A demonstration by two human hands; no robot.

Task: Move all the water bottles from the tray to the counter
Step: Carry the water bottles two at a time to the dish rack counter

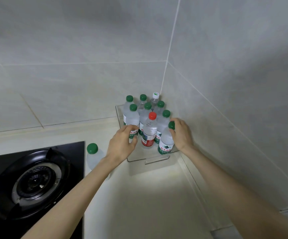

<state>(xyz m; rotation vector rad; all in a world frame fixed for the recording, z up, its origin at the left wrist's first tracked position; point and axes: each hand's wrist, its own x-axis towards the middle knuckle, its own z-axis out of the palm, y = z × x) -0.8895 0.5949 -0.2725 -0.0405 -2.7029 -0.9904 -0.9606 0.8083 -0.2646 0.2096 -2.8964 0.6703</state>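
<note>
Head view: a clear tray (pixel 155 160) sits in the counter (pixel 148 195) corner, holding upright water bottles, one red-capped bottle (pixel 149 131) among them. The left hand (pixel 122 144) curls its fingers round the front-left bottle (pixel 132 119) at its label. The right hand (pixel 181 133) grips the front-right bottle (pixel 165 144) at its neck. One lone bottle (pixel 93 156) stands on the counter beside the stove (pixel 33 180).
</note>
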